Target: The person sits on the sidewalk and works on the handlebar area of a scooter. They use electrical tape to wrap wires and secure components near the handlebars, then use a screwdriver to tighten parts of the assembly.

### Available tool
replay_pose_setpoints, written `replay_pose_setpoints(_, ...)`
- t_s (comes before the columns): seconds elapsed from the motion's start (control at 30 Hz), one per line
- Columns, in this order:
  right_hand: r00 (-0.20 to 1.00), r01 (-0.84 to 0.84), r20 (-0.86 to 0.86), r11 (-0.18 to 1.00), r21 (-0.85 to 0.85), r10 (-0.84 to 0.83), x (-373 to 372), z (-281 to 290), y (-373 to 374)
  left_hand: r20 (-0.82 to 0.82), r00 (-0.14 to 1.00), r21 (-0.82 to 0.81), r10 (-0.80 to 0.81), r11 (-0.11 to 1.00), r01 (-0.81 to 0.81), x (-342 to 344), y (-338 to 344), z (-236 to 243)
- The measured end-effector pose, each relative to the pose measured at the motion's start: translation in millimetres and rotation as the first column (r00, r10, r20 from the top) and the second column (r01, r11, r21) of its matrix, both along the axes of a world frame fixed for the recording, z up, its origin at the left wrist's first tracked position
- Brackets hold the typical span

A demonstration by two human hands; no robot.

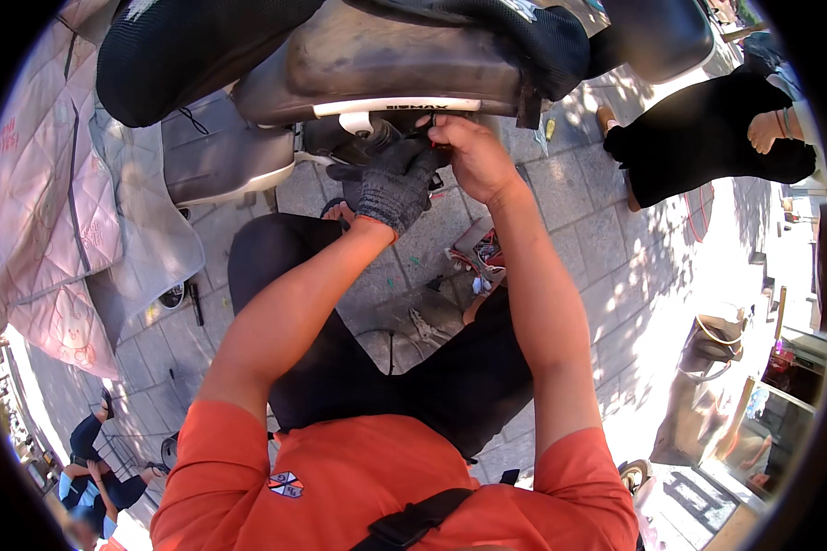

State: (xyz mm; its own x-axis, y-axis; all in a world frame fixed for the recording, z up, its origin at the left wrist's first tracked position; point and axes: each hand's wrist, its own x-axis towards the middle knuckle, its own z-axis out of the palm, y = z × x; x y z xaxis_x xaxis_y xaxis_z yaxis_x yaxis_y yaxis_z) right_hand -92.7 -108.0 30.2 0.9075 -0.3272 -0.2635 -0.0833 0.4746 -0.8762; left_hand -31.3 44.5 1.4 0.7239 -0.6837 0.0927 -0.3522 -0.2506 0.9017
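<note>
Two hands meet high in front of you, right under the dark plastic body point(390, 64) of a scooter-like vehicle, and that's where all the action is! Your left hand point(395, 186), in a grey knitted glove, comes up from below, its fingers curled close to the underside; it looks placed to steady the spot, though whether it grips anything you can't tell from this angle. Your bare right hand point(476, 156) leans in from the other side, thumb and forefinger drawn narrow, seemingly pinching a thin red piece point(434, 140), perhaps a wire end. Bare skin there likely gives you the finer feel for something so small.

And where does that piece sit? Right at the right hand's fingertips, just beside the glove, a little below the white trim strip point(395, 106). Over to its left, a white bracket point(354, 122) juts down beneath the strip. Your knees point(266, 253) are parted wide, which seems to leave both forearms a free lane upward. Down on the paving point(560, 188), near your right forearm, lies a grey box with tangled wires point(482, 246), probably set there for easy reach.
</note>
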Motion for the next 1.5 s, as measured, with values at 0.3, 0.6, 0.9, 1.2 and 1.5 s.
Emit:
replay_pose_setpoints(0.3, 0.962, 0.018, -0.242, 0.919, -0.395, -0.123, 12.0, 2.1, 19.3, -0.357, 0.934, 0.008, -0.011, 1.0, 0.015, -5.5, -3.0, 24.8)
replay_pose_setpoints(0.6, 0.968, 0.116, -0.164, 0.922, -0.37, -0.188, -10.6, -3.4, -1.6, -0.41, 0.912, -0.077, 0.022, 0.995, -0.059, -12.2, -2.8, 21.4)
replay_pose_setpoints(0.9, 0.991, 0.05, -0.101, 0.939, -0.341, -0.089, -8.1, -2.9, -7.4, -0.059, 0.995, -0.077, 0.082, 0.993, -0.086, 2.2, -4.4, -4.7)
replay_pose_setpoints(1.2, 0.989, 0.142, 0.13, 0.697, -0.703, -0.071, -5.5, -10.5, -0.6, 0.312, 0.945, -0.005, -0.099, 0.994, 0.106, 14.0, 4.5, -3.8)
replay_pose_setpoints(1.5, 0.953, 0.268, 0.067, 0.722, -0.638, -0.295, 0.3, -23.4, 4.8, -0.339, 0.939, -0.124, -0.063, 0.992, 0.021, 6.3, -5.9, 11.9)
